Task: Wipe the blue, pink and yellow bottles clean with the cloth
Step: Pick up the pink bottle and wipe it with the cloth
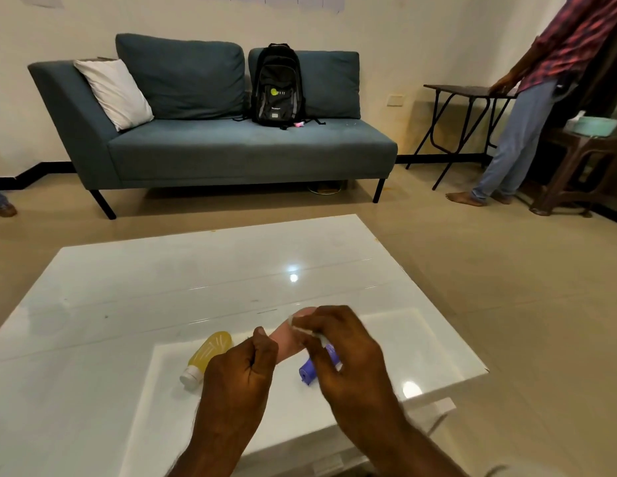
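Observation:
My left hand grips the lower end of the pink bottle, held tilted above the white table. My right hand presses a small white cloth against the bottle's upper part; only the cloth's edge shows between my fingers. The yellow bottle lies on its side on the table left of my hands, white cap toward me. The blue bottle lies on the table under my right hand, mostly hidden by it.
A blue sofa with a black backpack and a white pillow stands beyond the table. A person stands at the far right by a dark folding table and a brown stool.

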